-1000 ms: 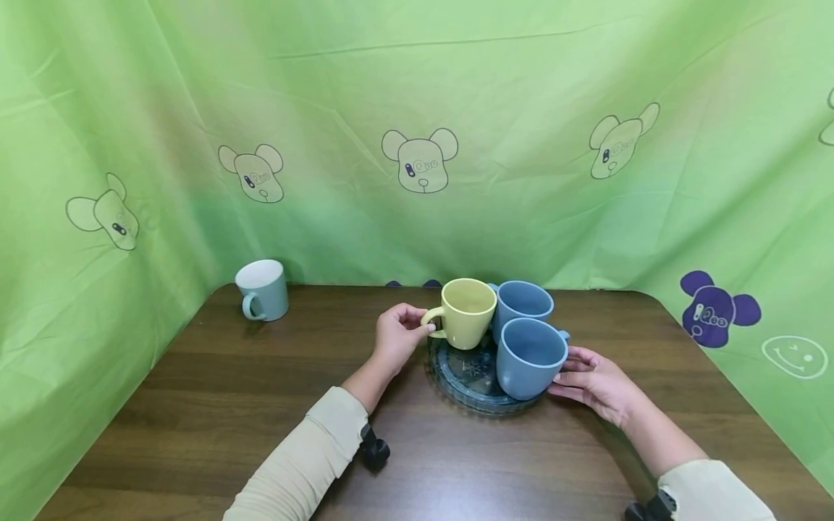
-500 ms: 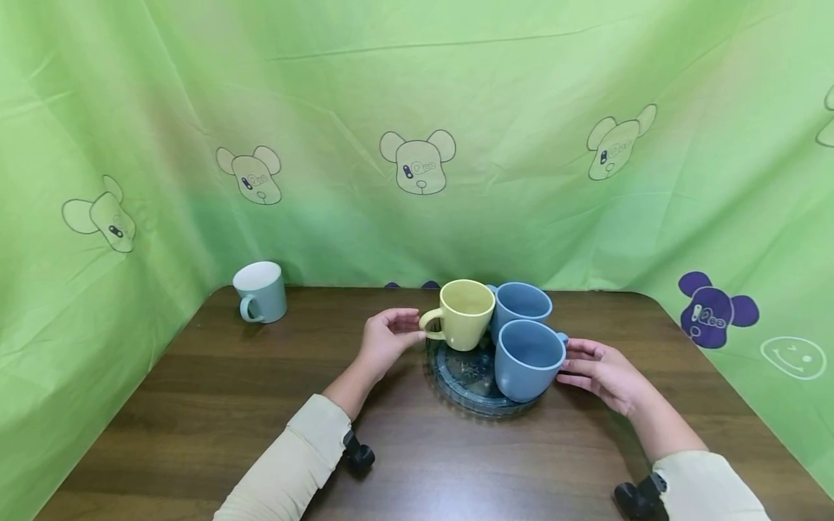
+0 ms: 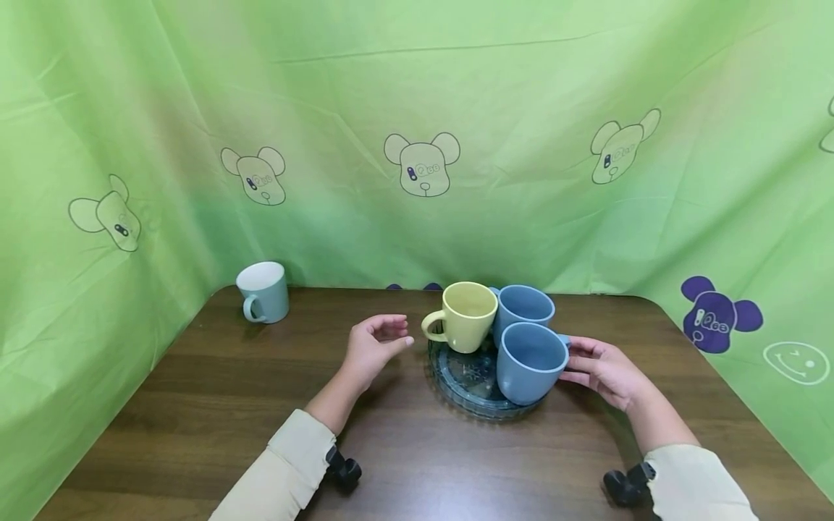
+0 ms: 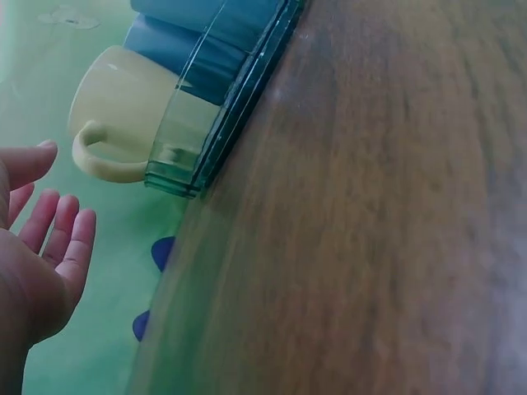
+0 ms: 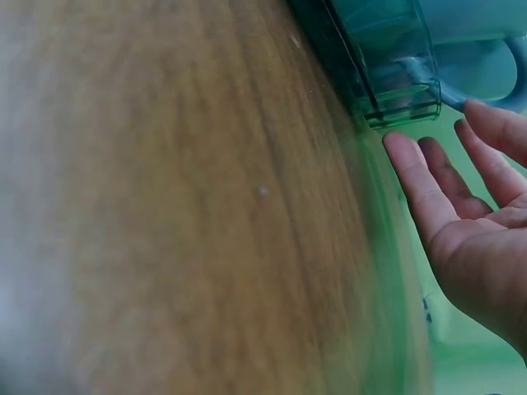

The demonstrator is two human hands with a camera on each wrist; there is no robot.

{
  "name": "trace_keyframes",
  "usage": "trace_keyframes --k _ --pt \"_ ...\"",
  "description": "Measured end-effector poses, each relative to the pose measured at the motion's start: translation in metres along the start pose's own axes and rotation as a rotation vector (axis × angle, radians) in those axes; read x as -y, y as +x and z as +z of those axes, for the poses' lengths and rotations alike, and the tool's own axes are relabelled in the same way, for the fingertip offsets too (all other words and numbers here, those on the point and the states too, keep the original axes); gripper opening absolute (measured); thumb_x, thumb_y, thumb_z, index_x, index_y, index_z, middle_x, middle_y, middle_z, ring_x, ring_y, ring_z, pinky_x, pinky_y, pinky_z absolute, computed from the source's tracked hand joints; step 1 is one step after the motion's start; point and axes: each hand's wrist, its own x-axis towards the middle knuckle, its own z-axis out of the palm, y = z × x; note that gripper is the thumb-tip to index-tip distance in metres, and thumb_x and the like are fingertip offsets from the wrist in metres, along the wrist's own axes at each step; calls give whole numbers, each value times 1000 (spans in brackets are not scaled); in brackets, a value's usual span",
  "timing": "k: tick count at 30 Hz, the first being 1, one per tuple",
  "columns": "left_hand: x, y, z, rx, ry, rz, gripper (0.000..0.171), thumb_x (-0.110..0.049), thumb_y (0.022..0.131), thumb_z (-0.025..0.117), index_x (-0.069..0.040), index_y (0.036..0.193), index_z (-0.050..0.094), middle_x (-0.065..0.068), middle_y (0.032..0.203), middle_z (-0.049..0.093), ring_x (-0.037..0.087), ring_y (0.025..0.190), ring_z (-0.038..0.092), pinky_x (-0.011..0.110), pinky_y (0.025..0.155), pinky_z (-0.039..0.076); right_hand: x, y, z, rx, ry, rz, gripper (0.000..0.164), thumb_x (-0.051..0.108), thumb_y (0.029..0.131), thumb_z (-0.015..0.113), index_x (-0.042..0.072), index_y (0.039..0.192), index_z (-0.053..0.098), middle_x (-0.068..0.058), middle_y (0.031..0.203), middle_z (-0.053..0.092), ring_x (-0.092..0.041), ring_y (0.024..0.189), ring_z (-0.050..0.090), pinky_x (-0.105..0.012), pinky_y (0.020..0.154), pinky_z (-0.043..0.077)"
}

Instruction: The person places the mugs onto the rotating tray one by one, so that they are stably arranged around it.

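Note:
A round, clear blue-green tray [image 3: 456, 391] with a raised see-through wall carries three upright mugs. The yellow mug [image 3: 468, 318] stands at its left, its handle pointing left. One blue mug [image 3: 531, 365] is at the front right, partly covering another blue mug [image 3: 523, 302] behind it. My left hand [image 3: 370, 351] hovers left of the yellow mug's handle [image 4: 107, 164], apart from it, thumb and fingers spread around nothing. Beside the front blue mug, my right hand [image 3: 606, 373] has its fingers loosely extended, fingertips [image 5: 395, 144] close to the tray wall and the mug's handle.
A light-blue mug [image 3: 266, 297] with a white inside stands at the table's back left corner. Behind and along both sides of the brown wooden table [image 3: 215, 405] hangs a green printed curtain [image 3: 326, 181]. Black wrist cameras [image 3: 342, 470] are strapped to both forearms.
My left hand has let go of the yellow mug's handle and drawn back to the left. My right hand has shifted slightly up along the front blue mug. The mugs stay put on the tray.

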Motion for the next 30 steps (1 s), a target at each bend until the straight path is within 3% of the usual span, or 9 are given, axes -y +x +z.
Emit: trace_keyframes --k 5,14,26,30 --pt "-2 -5 -9 -6 -8 6 35 6 75 80 4 109 69 14 98 71 30 95 67 27 83 57 -1 1 -2 25 -6 14 41 -14 95 48 16 110 70 -1 107 68 -16 95 67 -35 83 59" --pt "-7 -12 -30 28 -11 17 37 6 76 79 4 111 68 13 105 70 36 100 64 32 87 57 -8 5 -5 145 50 62 47 -16 96 42 17 118 67 0 116 67 -19 102 66 -40 89 57" --pt "-12 -22 -61 -28 -10 22 37 6 77 78 6 113 67 10 106 70 22 97 65 29 86 57 -8 -1 3 64 101 83 42 -17 95 45 15 112 68 -2 113 67 -19 99 66 -39 87 57" --pt "-11 -25 -67 -61 0 36 35 6 77 78 6 111 67 7 104 70 28 98 65 30 86 57 -8 -3 7 22 94 80 40 -17 94 47 14 109 67 -2 110 66 -19 97 67 -39 85 58"
